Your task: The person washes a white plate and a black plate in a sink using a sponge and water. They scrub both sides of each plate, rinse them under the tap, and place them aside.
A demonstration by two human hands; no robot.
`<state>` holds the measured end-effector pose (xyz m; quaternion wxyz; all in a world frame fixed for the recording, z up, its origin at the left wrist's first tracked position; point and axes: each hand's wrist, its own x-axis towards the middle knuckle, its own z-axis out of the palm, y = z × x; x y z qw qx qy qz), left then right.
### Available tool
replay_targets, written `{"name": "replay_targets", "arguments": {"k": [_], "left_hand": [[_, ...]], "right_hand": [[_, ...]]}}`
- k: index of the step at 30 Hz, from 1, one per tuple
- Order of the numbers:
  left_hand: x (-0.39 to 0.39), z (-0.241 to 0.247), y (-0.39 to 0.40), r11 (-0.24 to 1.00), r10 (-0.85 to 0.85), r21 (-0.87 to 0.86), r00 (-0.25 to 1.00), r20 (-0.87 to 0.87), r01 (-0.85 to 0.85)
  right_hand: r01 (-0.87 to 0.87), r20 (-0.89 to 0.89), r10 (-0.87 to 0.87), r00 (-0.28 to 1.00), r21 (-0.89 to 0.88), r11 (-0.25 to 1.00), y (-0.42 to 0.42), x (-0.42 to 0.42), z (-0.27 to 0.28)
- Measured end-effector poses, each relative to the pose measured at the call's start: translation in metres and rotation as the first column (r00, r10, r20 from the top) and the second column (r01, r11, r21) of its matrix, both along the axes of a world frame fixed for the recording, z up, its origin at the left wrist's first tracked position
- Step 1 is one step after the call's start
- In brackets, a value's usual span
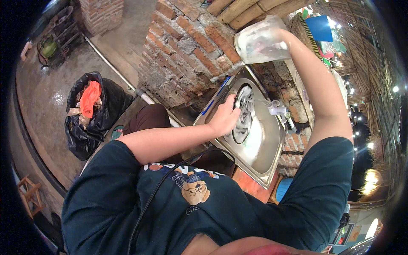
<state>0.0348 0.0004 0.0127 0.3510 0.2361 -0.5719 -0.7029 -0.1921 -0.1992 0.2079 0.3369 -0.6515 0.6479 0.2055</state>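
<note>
My left hand (224, 118) grips the rim of a dark oval plate or tray (244, 114) that is streaked with white suds. The plate is tilted inside a stainless steel sink (266, 143). My right hand (282, 36) reaches into a translucent plastic tub (255, 41) at the sink's far end, beside the brick wall; its fingers are blurred behind the plastic, and what they touch is hidden. A pale plastic tap (277, 110) stands at the sink's right side.
A rough brick wall (188, 41) rises beyond the sink. To the left on the floor slumps a black rubbish bag (111, 98) with a red plastic bag (91, 98) on top. A black cable (153, 191) crosses my shirt. Baskets and a blue plastic item (319, 28) stand at upper right.
</note>
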Motion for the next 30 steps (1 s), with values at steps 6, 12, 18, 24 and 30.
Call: {"name": "replay_targets", "arguments": {"k": [6, 12, 18, 24, 30], "left_hand": [[-0.006, -0.005, 0.002, 0.995, 0.079, -0.061, 0.997, -0.014, -0.079], [-0.007, -0.006, 0.001, 0.985, 0.130, -0.122, 0.991, 0.043, -0.124], [-0.009, -0.007, 0.000, 0.984, 0.139, -0.118, 0.989, 0.054, -0.132], [-0.008, -0.006, 0.000, 0.981, 0.153, -0.133, 0.983, 0.097, -0.140], [-0.011, -0.013, -0.001, 0.978, 0.162, -0.146, 0.983, 0.086, -0.148]], "right_hand": [[0.603, 0.514, -0.446, 0.732, -0.187, 0.775, 0.017, -0.008, 0.050], [0.339, 0.485, -0.106, 0.868, -0.423, 0.841, 0.080, 0.032, 0.106], [0.393, 0.414, -0.192, 0.890, -0.480, 0.784, 0.077, 0.041, 0.074], [0.443, 0.274, -0.354, 0.894, -0.644, 0.623, 0.041, 0.010, 0.066], [0.016, -0.180, -0.415, 0.892, -0.904, 0.428, 0.053, 0.002, 0.064]]}}
